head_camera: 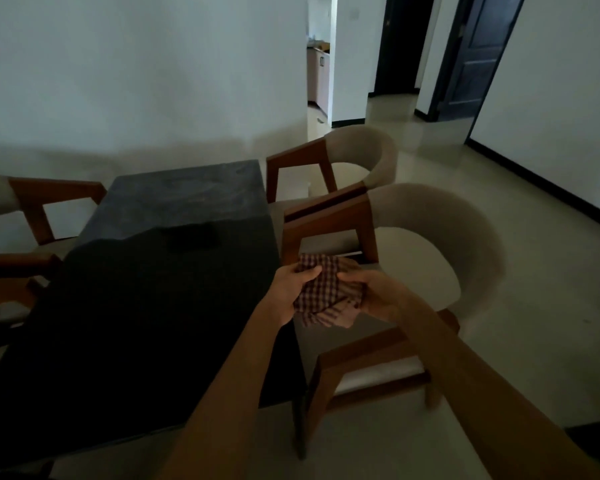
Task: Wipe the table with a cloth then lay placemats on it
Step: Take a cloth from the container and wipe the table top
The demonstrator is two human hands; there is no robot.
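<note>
Dim room, white walls, pale glossy floor [520, 237]. Dark table [160, 292] runs away to the left of both hands; its far end looks greyer and streaked, its near part almost black. Top appears bare as far as the low light allows.

Chairs: near chair [426, 244] with wooden frame and beige curved back sits directly beyond and to the right of the hands, pushed close to the table's right edge. Far chair [354, 161], same type, stands beyond it. Two more wooden chair frames on the far side of the table, well left of the hands; upper one [49, 202] is clearer, lower one mostly cut off. Beyond everything: an open doorway [319, 64] into a lit room, and a dark door [478, 53] to the right.

Hands: both forearms extend forward from the lower edge, meeting over the table's right edge. Left hand [293, 289] grips the left side of the checked cloth [326, 292], thumb on top, fingers curled under. Right hand [374, 296] holds the right side, fingers curled round it; slightly blurred. Cloth is bunched between the two hands, held in the air above the table edge, lower folds hanging loose.
</note>
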